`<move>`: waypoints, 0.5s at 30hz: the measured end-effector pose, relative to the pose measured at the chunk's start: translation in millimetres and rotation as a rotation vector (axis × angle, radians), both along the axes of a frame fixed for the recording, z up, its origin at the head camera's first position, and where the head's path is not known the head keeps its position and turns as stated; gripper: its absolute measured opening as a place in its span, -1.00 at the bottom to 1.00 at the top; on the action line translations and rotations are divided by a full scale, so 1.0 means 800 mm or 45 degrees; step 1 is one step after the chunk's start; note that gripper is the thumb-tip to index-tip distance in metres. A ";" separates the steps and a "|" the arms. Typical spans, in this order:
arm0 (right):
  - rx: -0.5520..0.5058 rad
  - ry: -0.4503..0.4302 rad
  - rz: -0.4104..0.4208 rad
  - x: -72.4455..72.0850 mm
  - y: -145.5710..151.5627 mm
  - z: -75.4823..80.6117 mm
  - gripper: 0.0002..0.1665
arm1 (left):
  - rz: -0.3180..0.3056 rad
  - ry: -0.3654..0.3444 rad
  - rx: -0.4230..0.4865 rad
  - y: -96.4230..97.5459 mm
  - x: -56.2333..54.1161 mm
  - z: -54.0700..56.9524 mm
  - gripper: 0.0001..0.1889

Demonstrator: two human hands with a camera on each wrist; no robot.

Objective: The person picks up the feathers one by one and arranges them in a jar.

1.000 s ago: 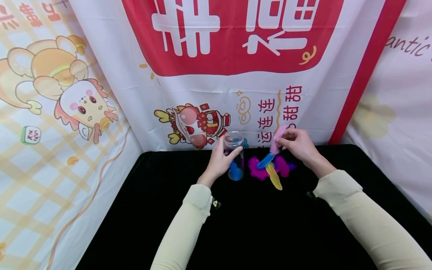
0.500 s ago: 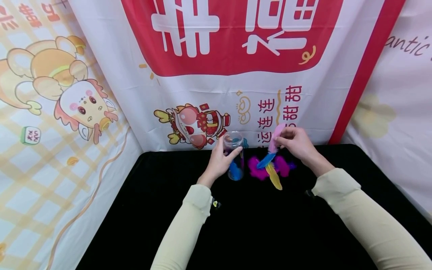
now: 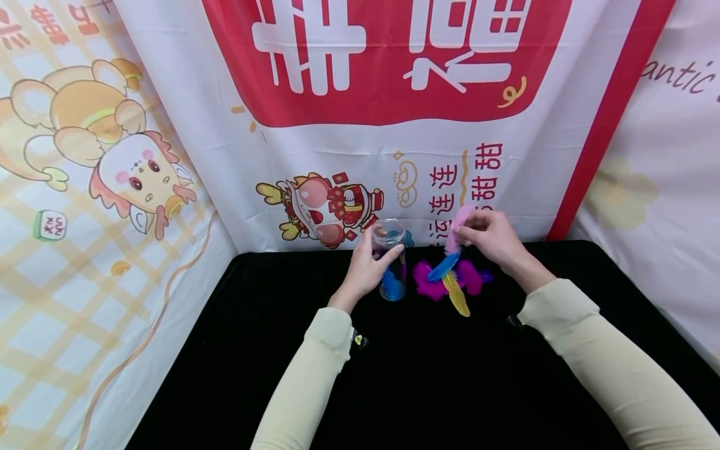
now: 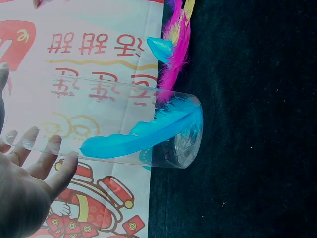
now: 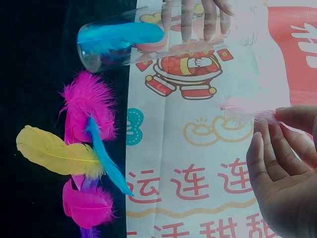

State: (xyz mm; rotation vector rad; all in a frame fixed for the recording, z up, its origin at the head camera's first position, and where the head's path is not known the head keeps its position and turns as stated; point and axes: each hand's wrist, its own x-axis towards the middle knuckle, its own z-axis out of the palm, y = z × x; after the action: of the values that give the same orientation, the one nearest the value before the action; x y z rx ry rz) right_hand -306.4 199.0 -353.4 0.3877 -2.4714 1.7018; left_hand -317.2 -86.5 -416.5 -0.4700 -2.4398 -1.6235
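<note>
My left hand [image 3: 362,269] grips a clear jar [image 3: 401,269] at its upper part. The jar stands upright near the table's back edge. A blue feather [image 4: 143,141] lies inside it, low down. To the right, my right hand [image 3: 495,237] pinches a pale pink feather [image 3: 457,231] between thumb and fingers, level with the jar's mouth. Loose feathers lie below that hand: a yellow feather [image 5: 54,151], a slim blue feather [image 5: 106,158] and magenta feathers [image 5: 89,101], with a bit of purple [image 3: 487,275] behind.
A black cloth [image 3: 427,375] covers the table. Right behind the jar and feathers hangs a white and red printed backdrop [image 3: 394,134]. Printed cloth walls rise at the left [image 3: 84,281] and right [image 3: 664,187].
My right hand has shifted slightly left, bringing the pale pink feather a little closer to the jar. The left hand, the jar and the loose feathers stay in place.
</note>
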 end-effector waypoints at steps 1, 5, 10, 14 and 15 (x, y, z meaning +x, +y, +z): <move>0.001 -0.001 0.001 0.000 -0.001 0.001 -0.73 | 0.000 0.002 0.000 0.000 0.000 0.000 -0.18; 0.004 -0.001 0.005 0.002 -0.002 0.004 -0.72 | 0.004 0.005 -0.008 0.000 0.000 0.000 -0.20; -0.005 -0.007 0.004 0.003 -0.003 0.007 -0.73 | -0.002 0.009 -0.009 0.000 0.001 0.000 -0.18; -0.010 -0.020 0.006 0.002 -0.004 0.008 -0.72 | -0.002 0.004 -0.006 0.000 0.002 0.001 -0.18; -0.010 -0.021 0.006 0.002 -0.004 0.008 -0.72 | -0.001 0.002 -0.005 0.000 0.001 0.001 -0.17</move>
State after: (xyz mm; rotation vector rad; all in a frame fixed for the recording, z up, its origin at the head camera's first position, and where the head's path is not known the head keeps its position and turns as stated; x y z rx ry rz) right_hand -304.9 195.7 -346.7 0.3802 -2.4767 1.7230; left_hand -316.2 -86.7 -415.6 -0.4729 -2.4423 -1.6184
